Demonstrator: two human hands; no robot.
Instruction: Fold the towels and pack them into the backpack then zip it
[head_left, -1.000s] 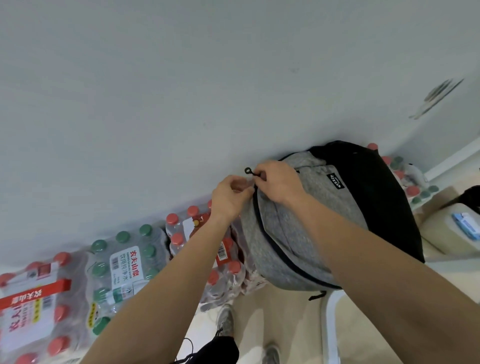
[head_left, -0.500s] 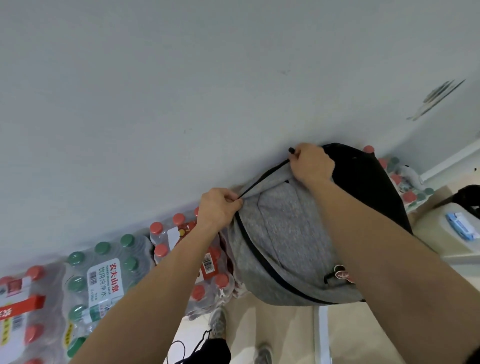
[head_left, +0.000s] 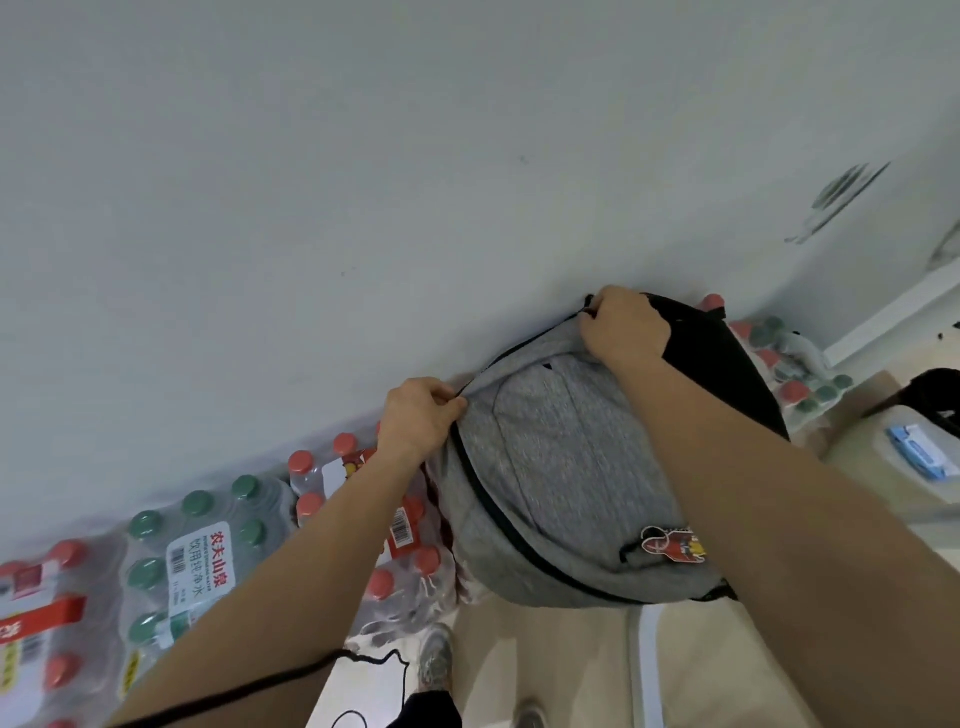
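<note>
Backpack (head_left: 561, 467) is grey in front and black at the back. Its top is up against the big pale wall (head_left: 363, 208) that fills most of the view.

On the far left, packs of water bottles sit in a row along the bottom of the wall. First comes a pack with red caps (head_left: 57, 623), then a pack with green caps (head_left: 197, 561), then another red-cap pack (head_left: 395, 545) just beside the bag. Below them is the tan floor (head_left: 571, 670), with two shoes (head_left: 436, 657) near the bottom edge. A thin black cord (head_left: 249, 691) runs across the left arm. To the right of the bag are more bottles (head_left: 795, 364), and then a white box (head_left: 893, 457) with a blue packet (head_left: 922, 449) on top.

The left hand (head_left: 421, 415) is at the left edge of the bag. Its fingers (head_left: 452, 402) are squeezed together on the grey cloth, right by the dark zip line (head_left: 498, 514). The zip line curves from the bottom of the bag up past this hand. A small red charm (head_left: 672, 545) hangs low on the grey front.

The right hand (head_left: 623, 327) is at the very top of the bag, close to the wall. Its fingers (head_left: 597, 317) are curled and pinch a small black pull (head_left: 589, 301) there. The grey cloth is stretched between the two hands.
</note>
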